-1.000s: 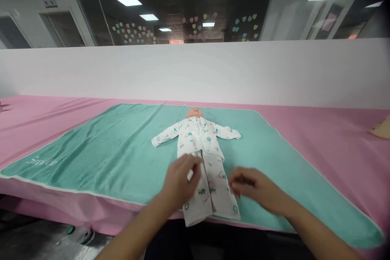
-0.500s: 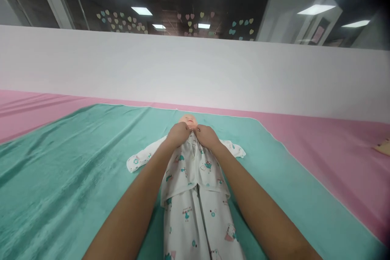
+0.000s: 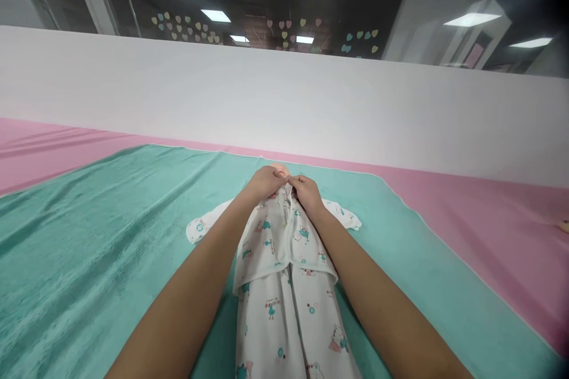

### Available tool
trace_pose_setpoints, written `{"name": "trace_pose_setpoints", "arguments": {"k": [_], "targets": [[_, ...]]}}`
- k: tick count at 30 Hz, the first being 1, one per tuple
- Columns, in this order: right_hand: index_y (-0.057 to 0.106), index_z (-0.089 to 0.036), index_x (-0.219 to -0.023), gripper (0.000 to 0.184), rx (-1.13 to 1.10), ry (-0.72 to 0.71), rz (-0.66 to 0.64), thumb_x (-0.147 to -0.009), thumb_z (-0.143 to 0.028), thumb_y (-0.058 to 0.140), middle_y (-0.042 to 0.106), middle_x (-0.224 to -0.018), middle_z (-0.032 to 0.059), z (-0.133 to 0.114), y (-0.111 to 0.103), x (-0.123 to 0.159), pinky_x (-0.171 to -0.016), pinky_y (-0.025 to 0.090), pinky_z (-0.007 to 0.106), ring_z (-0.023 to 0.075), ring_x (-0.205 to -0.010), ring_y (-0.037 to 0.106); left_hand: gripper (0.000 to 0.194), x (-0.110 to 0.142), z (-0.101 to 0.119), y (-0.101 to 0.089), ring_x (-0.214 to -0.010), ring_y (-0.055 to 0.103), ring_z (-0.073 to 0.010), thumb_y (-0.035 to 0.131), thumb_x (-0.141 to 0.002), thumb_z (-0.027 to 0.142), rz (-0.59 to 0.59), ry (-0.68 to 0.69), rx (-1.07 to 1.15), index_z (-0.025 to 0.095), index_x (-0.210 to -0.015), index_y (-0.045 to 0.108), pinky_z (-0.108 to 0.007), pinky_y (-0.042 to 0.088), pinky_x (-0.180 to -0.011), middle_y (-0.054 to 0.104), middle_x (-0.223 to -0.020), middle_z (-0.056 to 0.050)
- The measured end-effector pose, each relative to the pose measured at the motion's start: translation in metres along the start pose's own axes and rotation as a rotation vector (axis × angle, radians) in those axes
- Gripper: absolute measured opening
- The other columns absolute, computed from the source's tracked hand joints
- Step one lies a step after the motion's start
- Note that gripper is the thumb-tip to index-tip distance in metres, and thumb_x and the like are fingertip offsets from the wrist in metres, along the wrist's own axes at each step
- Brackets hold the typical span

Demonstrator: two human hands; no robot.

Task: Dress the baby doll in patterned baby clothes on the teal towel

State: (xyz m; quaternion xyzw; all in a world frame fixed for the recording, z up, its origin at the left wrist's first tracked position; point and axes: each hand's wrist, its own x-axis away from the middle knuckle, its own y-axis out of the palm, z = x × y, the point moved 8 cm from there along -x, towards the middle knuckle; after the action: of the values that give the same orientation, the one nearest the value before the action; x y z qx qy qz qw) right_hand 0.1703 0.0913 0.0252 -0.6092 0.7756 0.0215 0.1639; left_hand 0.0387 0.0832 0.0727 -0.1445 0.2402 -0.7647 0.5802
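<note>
Both left hand (image 3: 264, 182) and right hand (image 3: 308, 194) clamped on collar (image 3: 288, 190); shirt (image 3: 269, 243) extends toward camera.

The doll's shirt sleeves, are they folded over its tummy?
No, one sleeve and the other sleeve stretch out to opposite sides on the green blanket.

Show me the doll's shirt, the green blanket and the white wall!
Shirt (image 3: 265, 253): head view, on its printed front.
Green blanket (image 3: 111, 219): head view, on its bare left part.
White wall (image 3: 284, 103): head view, near its middle.
</note>
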Motion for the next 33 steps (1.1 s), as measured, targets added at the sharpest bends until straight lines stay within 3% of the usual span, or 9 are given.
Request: {"name": "trace_pose_setpoints", "arguments": {"k": [3, 6, 10, 13, 17, 22, 33], "targets": [[0.054, -0.018, -0.06, 0.033, -0.056, 0.046, -0.039, -0.066, -0.051, 0.057, 0.053, -0.054, -0.0023, 0.004, 0.003, 0.001, -0.051, 0.034, 0.024, 0.0102, -0.049, 0.043, 0.032, 0.004, 0.001, -0.004, -0.041, 0.048, -0.0145, 0.056, -0.068, 0.028, -0.06, -0.011, -0.201, 0.018, -0.042, 0.04, -0.026, 0.036, -0.046, 0.046, -0.042, -0.001], [0.056, -0.018, -0.064, 0.034, -0.08, 0.056, -0.084, -0.065, -0.052, 0.057, 0.054, -0.057, -0.0017, 0.003, 0.007, 0.003, -0.049, 0.033, 0.023, 0.0092, -0.048, 0.041, 0.024, 0.001, -0.006, -0.008, -0.045, 0.051, -0.0163, 0.059, -0.065, 0.025, -0.076, -0.033, -0.231, 0.018, -0.046, 0.046, -0.027, 0.036, -0.049, 0.05, -0.045, -0.002], [0.056, -0.018, -0.062, 0.034, 0.035, -0.006, -0.1, -0.067, -0.051, 0.055, 0.051, -0.055, -0.0027, -0.005, 0.008, 0.004, -0.049, 0.031, 0.023, 0.0091, -0.048, 0.039, 0.015, -0.002, -0.012, -0.009, -0.043, 0.048, -0.0135, 0.061, -0.062, 0.022, -0.051, 0.003, -0.132, 0.018, -0.051, 0.052, -0.026, 0.035, -0.047, 0.051, -0.045, 0.0], [0.055, -0.018, -0.056, 0.034, 0.147, -0.062, -0.073, -0.067, -0.049, 0.054, 0.048, -0.052, -0.0035, -0.011, 0.006, 0.005, -0.05, 0.03, 0.023, 0.0096, -0.051, 0.038, 0.017, -0.002, -0.013, -0.01, -0.045, 0.046, -0.0108, 0.06, -0.06, 0.016, -0.037, -0.004, 0.062, 0.016, -0.047, 0.05, -0.024, 0.04, -0.049, 0.049, -0.045, 0.001], [0.058, -0.018, -0.058, 0.033, 0.101, -0.02, -0.054, -0.066, -0.05, 0.057, 0.05, -0.054, -0.0035, -0.007, 0.003, 0.007, -0.051, 0.03, 0.023, 0.0095, -0.05, 0.039, 0.017, -0.002, -0.016, -0.006, -0.056, 0.054, -0.012, 0.06, -0.061, 0.013, -0.072, -0.059, 0.284, 0.016, -0.046, 0.052, -0.024, 0.048, -0.061, 0.055, -0.053, -0.001], [0.06, -0.018, -0.06, 0.035, 0.0, -0.005, -0.051, -0.063, -0.052, 0.061, 0.051, -0.054, -0.0037, -0.004, 0.002, 0.008, -0.052, 0.031, 0.023, 0.0091, -0.05, 0.039, 0.017, -0.003, -0.019, -0.003, -0.061, 0.056, -0.0136, 0.059, -0.063, 0.013, -0.072, -0.064, 0.324, 0.015, -0.047, 0.056, -0.025, 0.049, -0.063, 0.057, -0.056, -0.003], [0.063, -0.017, -0.066, 0.035, -0.031, -0.046, -0.01, -0.063, -0.052, 0.062, 0.054, -0.055, -0.003, -0.004, -0.001, 0.009, -0.053, 0.034, 0.023, 0.0098, -0.052, 0.043, 0.015, -0.001, -0.02, -0.003, -0.053, 0.051, -0.0085, 0.06, -0.062, 0.01, -0.054, -0.091, 0.387, 0.014, -0.049, 0.054, -0.021, 0.045, -0.057, 0.055, -0.054, -0.001]]}}
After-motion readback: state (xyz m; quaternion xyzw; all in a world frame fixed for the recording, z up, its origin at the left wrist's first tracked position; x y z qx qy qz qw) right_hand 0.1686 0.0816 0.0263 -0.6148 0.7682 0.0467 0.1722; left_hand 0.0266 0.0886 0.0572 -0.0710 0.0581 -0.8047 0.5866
